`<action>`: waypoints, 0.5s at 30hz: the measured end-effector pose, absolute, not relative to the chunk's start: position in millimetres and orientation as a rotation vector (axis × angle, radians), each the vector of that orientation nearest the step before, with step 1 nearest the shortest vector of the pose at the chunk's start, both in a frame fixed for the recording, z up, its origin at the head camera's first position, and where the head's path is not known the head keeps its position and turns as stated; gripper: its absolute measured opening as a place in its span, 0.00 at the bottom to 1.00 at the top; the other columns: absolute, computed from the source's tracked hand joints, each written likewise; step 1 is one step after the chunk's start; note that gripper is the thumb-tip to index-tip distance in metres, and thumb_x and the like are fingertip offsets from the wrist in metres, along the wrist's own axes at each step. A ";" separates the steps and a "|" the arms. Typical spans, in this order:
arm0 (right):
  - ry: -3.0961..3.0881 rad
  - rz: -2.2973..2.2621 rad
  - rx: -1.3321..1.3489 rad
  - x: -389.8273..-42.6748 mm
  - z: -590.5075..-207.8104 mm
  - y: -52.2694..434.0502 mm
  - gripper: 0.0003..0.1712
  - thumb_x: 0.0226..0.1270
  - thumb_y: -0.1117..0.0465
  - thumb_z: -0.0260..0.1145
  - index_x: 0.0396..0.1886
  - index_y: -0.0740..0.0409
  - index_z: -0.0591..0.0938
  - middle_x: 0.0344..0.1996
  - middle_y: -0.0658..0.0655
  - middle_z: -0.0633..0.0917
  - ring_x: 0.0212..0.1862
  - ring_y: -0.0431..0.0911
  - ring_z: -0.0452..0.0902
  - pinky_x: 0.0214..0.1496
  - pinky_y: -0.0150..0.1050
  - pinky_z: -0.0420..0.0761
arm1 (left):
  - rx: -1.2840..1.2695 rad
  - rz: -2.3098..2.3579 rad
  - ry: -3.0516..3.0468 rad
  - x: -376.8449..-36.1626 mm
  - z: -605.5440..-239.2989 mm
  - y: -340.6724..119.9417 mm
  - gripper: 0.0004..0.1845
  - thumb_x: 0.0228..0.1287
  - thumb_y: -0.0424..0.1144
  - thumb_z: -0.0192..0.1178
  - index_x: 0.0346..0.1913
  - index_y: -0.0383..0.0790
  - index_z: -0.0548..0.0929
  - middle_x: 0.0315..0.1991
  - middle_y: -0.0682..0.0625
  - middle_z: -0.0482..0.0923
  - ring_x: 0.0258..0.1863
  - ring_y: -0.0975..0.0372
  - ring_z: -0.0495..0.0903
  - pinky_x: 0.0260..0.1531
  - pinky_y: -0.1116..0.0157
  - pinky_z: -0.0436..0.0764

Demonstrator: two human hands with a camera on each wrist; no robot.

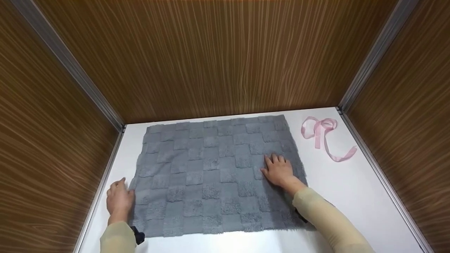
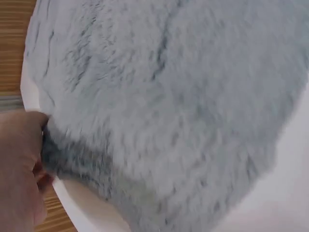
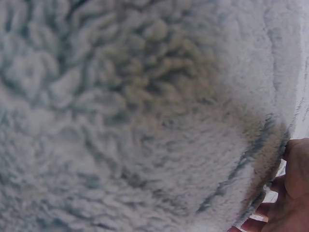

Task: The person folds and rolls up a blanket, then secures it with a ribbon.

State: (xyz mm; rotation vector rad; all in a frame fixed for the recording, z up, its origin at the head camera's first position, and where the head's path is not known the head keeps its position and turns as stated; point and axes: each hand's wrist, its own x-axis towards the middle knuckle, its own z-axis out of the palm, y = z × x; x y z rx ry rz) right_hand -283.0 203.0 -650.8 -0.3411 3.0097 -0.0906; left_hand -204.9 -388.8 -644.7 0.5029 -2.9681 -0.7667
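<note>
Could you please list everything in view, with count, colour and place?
towel: one, grey, checkered pile, spread flat mid-table
ribbon: one, pink, looped, on the table right of the towel, apart from it
table: one, white, under everything
walls: three, brown wood grain, left, back and right
trims: two, silver, in the back corners
sleeves: two, beige, near edge
hands: two; left hand at the towel's left edge, right hand flat on the towel's right part
</note>
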 end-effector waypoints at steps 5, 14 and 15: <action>2.997 -0.084 -0.322 -283.3 -649.3 204.0 0.38 0.80 0.41 0.54 0.79 0.60 0.64 0.73 0.71 0.65 0.70 0.69 0.61 0.66 0.68 0.64 | 0.120 -0.772 -3.039 -205.9 -642.0 -365.4 0.33 0.75 0.40 0.55 0.77 0.31 0.61 0.77 0.29 0.52 0.77 0.35 0.45 0.74 0.39 0.48; 2.916 -0.511 -0.272 -274.1 -635.7 218.0 0.45 0.79 0.40 0.56 0.82 0.60 0.55 0.78 0.73 0.55 0.76 0.73 0.49 0.71 0.72 0.55 | -0.015 -0.620 -3.225 -190.7 -663.2 -342.2 0.45 0.76 0.59 0.53 0.81 0.33 0.52 0.79 0.27 0.44 0.78 0.34 0.40 0.73 0.35 0.41; 2.901 -0.545 -0.270 -271.2 -634.3 220.9 0.45 0.78 0.40 0.57 0.82 0.60 0.55 0.78 0.73 0.54 0.76 0.74 0.48 0.71 0.72 0.54 | -0.021 -0.596 -3.225 -189.3 -666.0 -343.3 0.46 0.75 0.60 0.53 0.81 0.32 0.52 0.79 0.27 0.44 0.77 0.33 0.40 0.73 0.35 0.40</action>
